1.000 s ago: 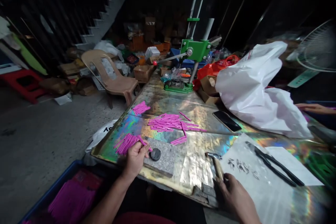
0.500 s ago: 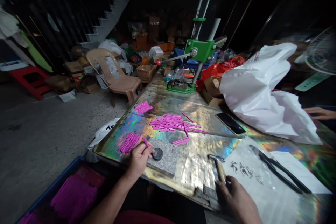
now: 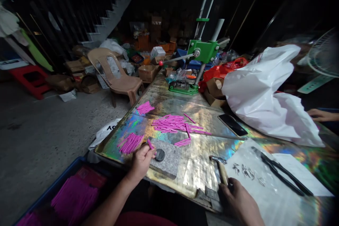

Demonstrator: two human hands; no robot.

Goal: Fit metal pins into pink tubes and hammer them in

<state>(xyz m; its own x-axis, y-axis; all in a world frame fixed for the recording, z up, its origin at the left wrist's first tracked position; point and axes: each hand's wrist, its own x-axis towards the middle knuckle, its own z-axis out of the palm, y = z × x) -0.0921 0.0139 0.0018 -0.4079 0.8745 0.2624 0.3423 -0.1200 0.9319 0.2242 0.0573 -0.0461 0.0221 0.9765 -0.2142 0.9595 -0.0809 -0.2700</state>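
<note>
Pink stick (image 3: 150, 143) | partly hidden, left hand (image 3: 142, 159) pinching | hammer (image 3: 222, 171) | partly covered, right hand (image 3: 240, 197) clasping

Shiny table (image 3: 194, 171), piled pink sticks (image 3: 169, 123), stone slab (image 3: 169, 155), dark phone (image 3: 233, 124)

Hands (image 3: 142, 159) gripping pink stick (image 3: 150, 144) and hammer (image 3: 222, 173), shiny table (image 3: 196, 171)

Sticks (image 3: 169, 123) magenta. Stone (image 3: 169, 157) speckled grey; disc (image 3: 160, 155) near-black. Hammer (image 3: 222, 173): silver head, tan handle. Counter (image 3: 196, 173) rainbow-streaked. Press (image 3: 203, 51) green.
</note>
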